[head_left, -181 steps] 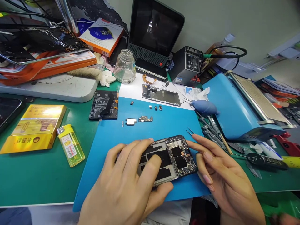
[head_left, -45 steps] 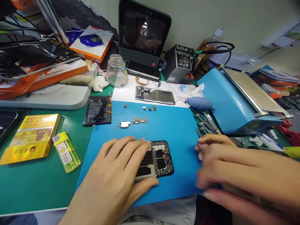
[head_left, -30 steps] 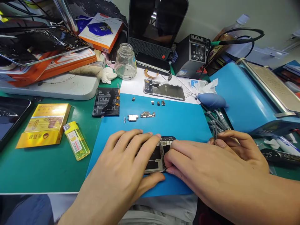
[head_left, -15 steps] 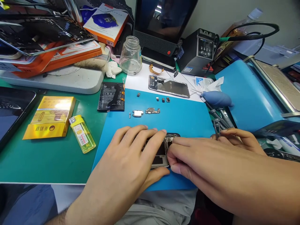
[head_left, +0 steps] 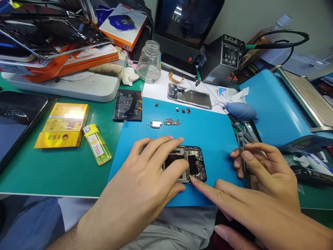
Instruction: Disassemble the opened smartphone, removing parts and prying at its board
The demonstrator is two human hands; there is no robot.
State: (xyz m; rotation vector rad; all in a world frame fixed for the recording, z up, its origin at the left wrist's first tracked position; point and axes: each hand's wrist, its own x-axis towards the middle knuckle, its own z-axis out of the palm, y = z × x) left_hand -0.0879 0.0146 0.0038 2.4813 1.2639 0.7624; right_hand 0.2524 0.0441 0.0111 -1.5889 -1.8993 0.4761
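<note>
My left hand point(head_left: 151, 170) lies over an opened phone point(head_left: 194, 163), gripping its frame, with the thumb along the near edge and fingers reaching across. Its bare inner board and camera end show at the right; the rest is under my palm. My right hand point(head_left: 275, 170) holds metal tweezers point(head_left: 242, 152), tips pointing away, at the blue mat's right side. Another person's hand point(head_left: 241, 205) reaches in from the right above my right forearm. That hand's index fingertip touches or nearly touches the phone's near edge.
On the blue mat point(head_left: 208, 128) lie a small circuit board point(head_left: 172, 122), a metal part point(head_left: 156, 124) and tiny camera-like parts point(head_left: 188, 110). Beyond are a battery point(head_left: 128, 105), screen panel point(head_left: 191, 97), glass jar point(head_left: 150, 62) and blue air blower point(head_left: 240, 111). A lighter point(head_left: 97, 145) lies left.
The other person's hand has drawn back from the phone, leaving one finger extended, so more of the phone's right end shows. My right hand stays at the right with the tweezers.
</note>
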